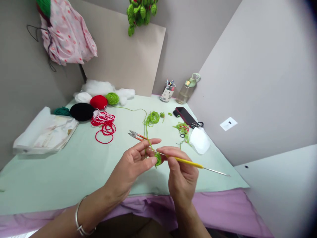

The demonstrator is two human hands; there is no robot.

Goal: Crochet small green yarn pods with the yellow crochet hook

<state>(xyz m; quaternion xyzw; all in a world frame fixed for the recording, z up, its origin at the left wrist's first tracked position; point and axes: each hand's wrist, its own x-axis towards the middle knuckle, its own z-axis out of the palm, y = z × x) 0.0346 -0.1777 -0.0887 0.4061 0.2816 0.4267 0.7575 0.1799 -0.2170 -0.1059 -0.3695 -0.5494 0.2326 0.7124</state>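
Between thumb and fingers, my left hand [132, 165] pinches a small green crocheted piece [158, 159]. Green yarn [148, 135] runs up from it past the raised left index finger toward a loose green coil. My right hand [182, 172] grips the yellow handle of a crochet hook [189, 162]. The hook's thin metal tip lies at the top of the green piece, and its other metal end points to the right. Whether the tip is inside a stitch is too small to tell. Orange-handled snips [136, 135] lie just behind my left hand.
Behind the hands lies a loose green coil [153, 117]. Red yarn [105, 130], a black ball [82, 111] and a plastic packet [49, 134] are on the left. A phone [185, 116], yarn scraps [182, 130], a pen cup [168, 92] and a bottle [187, 91] stand or lie right.
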